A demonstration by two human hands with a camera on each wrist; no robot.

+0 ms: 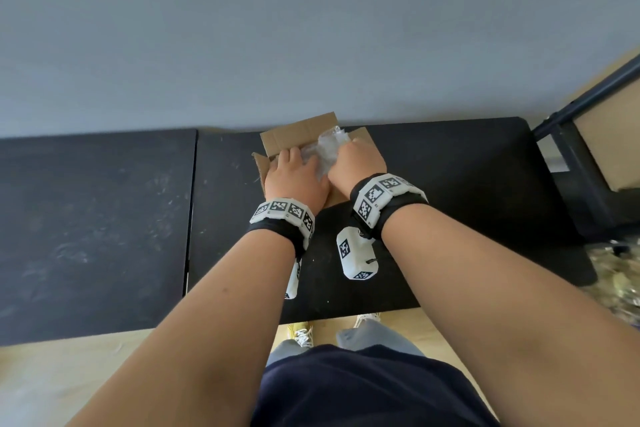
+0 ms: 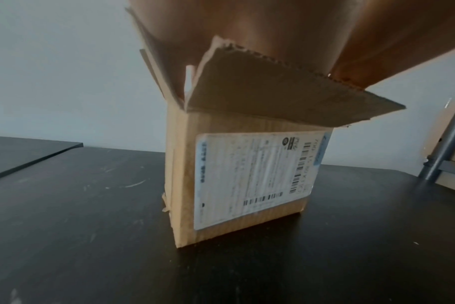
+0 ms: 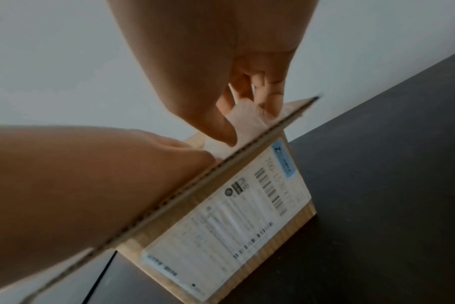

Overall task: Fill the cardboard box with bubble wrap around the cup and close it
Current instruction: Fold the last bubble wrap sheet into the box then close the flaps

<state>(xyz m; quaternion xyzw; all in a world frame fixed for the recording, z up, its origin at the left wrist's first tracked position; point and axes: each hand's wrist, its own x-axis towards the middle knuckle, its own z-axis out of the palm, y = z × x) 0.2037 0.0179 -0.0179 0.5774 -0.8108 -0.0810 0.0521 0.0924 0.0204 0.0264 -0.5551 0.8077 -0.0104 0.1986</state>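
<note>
A small cardboard box [image 1: 298,135] with a shipping label [image 2: 247,174] stands on the black table, its top flaps spread open. Clear bubble wrap [image 1: 327,149] bulges out of the opening. My left hand [image 1: 294,180] lies over the box's left side, fingers reaching down onto the wrap; in the left wrist view only the palm [image 2: 273,30] shows above a flap. My right hand [image 1: 353,163] is over the right side, and its curled fingers [image 3: 270,102] pinch the bubble wrap [image 3: 247,117] at the rim. The cup is hidden inside.
The box sits near the back of a black table [image 1: 450,184], close to the grey wall. A second black tabletop [image 1: 86,218] adjoins on the left. A dark metal frame [image 1: 588,97] stands at the right, with a shiny crumpled heap [image 1: 616,274] below it.
</note>
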